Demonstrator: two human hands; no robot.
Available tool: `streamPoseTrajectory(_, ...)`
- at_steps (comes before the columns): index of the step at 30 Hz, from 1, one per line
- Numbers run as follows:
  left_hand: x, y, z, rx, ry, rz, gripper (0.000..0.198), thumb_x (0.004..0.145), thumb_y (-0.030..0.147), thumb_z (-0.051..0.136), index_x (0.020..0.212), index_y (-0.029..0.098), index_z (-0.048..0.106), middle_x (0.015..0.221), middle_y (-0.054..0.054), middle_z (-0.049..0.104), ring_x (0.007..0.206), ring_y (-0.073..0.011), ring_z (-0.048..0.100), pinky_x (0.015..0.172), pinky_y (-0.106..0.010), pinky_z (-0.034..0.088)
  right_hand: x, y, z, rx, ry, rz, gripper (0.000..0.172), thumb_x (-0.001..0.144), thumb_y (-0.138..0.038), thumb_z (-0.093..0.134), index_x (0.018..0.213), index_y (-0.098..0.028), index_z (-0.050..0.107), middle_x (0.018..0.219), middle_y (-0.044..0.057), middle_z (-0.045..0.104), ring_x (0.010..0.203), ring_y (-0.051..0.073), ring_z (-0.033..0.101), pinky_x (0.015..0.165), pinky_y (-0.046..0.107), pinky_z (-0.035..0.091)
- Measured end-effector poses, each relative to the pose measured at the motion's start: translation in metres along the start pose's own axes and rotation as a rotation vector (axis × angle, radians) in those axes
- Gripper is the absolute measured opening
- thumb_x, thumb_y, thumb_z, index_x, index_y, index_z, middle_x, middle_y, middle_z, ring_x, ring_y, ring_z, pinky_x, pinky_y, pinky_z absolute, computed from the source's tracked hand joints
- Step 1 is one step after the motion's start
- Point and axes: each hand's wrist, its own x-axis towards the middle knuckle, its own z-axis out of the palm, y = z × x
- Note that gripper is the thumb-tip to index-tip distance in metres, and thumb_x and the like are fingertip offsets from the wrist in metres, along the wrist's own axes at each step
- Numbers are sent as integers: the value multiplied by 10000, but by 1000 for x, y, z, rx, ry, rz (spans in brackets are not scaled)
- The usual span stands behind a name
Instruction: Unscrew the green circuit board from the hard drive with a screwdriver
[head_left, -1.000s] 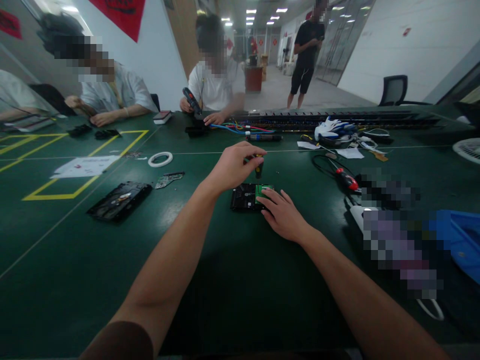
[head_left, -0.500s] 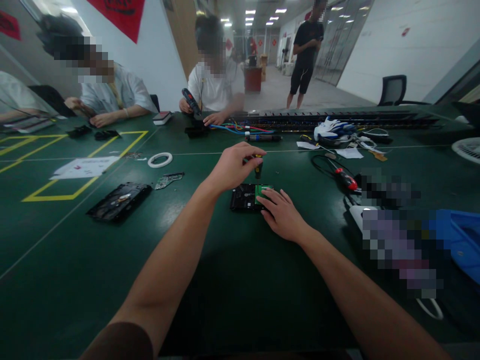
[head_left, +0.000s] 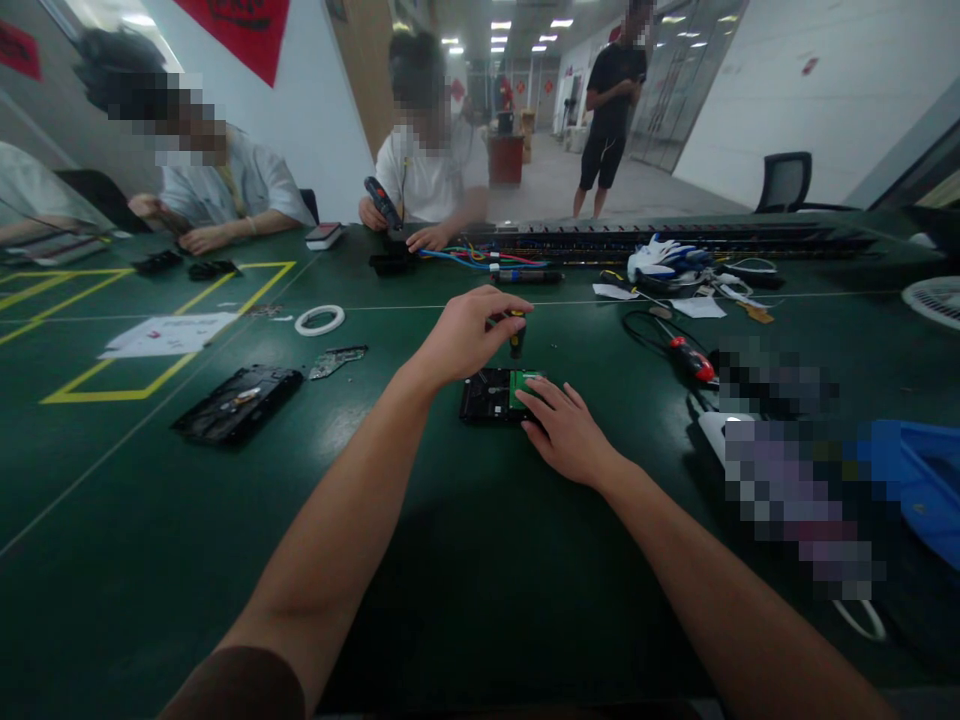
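A black hard drive [head_left: 487,398] with a green circuit board [head_left: 523,385] lies flat on the green table [head_left: 517,560]. Above its far edge, my left hand [head_left: 476,330] grips a small dark screwdriver with yellow marks [head_left: 516,338], held upright between thumb and fingers. The tip of the tool is too small to make out. My right hand [head_left: 564,430] rests at the drive's right end, fingers spread, fingertips on the green board.
To the left lie a black casing [head_left: 240,402], a loose circuit board [head_left: 337,361] and a white ring [head_left: 319,320]. On the right are a red-handled screwdriver [head_left: 691,358], gloves [head_left: 667,262] and a blue bin [head_left: 911,480]. People sit across the table.
The fingers of my right hand have shifted slightly on the green board. My left hand and the screwdriver stay in the same place.
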Motion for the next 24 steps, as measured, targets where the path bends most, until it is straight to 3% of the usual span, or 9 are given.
streamPoseTrajectory(5,0,0,1,8,8,11,235,982,210,639,1180,218,764,1134,-69,755,1028,-183,689,882,-318,578,0,-1,-1,-14,-17,10,481,1050,-305,479,1517,-211,536,1647,137,438,1558,314,346,1263,623,253)
streamPoseTrajectory(17,0,-5,2,-23,-16,74,313,995,114,555,1220,216,748,1234,-54,755,1140,-187,694,1032,-357,536,-1,1,2,1,-14,14,474,1069,-328,449,1530,-251,530,1656,96,441,1592,303,271,1271,623,240)
streamPoseTrajectory(24,1,2,7,34,59,7,166,950,257,714,1097,230,785,1054,-58,747,932,-182,684,858,-331,563,0,3,2,3,-18,9,483,1066,-342,454,1537,-261,525,1661,102,431,1588,313,280,1261,642,246)
